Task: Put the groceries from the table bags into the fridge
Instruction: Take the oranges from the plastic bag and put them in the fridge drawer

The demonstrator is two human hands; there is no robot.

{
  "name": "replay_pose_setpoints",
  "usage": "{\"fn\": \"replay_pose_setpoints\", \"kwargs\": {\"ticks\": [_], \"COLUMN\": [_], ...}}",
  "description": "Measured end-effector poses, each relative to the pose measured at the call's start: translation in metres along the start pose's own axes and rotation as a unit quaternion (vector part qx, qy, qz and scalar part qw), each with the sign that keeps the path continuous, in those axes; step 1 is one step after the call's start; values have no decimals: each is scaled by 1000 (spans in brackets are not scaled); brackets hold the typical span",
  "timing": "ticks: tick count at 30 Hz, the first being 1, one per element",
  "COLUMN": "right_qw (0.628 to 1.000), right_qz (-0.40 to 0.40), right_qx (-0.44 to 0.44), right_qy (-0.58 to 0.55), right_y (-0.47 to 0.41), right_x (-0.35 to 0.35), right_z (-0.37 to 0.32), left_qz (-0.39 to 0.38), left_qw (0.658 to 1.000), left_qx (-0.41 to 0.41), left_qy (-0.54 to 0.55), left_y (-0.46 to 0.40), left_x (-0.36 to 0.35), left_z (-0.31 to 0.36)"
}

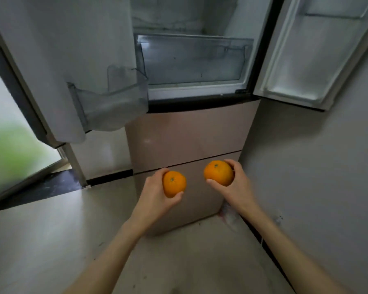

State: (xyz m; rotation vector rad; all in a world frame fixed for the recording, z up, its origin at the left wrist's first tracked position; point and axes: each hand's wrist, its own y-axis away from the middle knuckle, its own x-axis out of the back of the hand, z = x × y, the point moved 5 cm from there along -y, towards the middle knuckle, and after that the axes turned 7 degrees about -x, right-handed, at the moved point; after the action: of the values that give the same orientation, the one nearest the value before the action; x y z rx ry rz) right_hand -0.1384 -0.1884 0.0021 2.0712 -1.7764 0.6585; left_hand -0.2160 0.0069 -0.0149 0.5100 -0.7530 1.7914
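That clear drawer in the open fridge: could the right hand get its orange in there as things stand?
Probably yes. Both fridge doors stand open, and nothing lies between the right hand, gripping its orange, and the clear drawer. The drawer looks pulled forward, though I can't tell whether its top is open.

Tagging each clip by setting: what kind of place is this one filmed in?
Most likely a home kitchen. A fridge stands with both upper doors open, a clear drawer showing inside, and the person holds an orange in the left hand and another in the right hand.
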Motion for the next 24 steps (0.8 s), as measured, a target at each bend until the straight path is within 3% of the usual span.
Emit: {"fn": "replay_pose_setpoints", "kwargs": {"ticks": [12,24], "right_qw": [991,977], "right_qz": [110,116], "right_qx": [30,152], "right_qy": [-65,-99], "right_y": [-199,-383], "right_x": [55,92], "right_z": [-60,-154], "left_qz": [108,300], "left_qw": [988,941], "left_qx": [-92,-143], "left_qy": [54,67], "left_y": [-234,-395], "left_x": [0,53], "left_z": [60,125]}}
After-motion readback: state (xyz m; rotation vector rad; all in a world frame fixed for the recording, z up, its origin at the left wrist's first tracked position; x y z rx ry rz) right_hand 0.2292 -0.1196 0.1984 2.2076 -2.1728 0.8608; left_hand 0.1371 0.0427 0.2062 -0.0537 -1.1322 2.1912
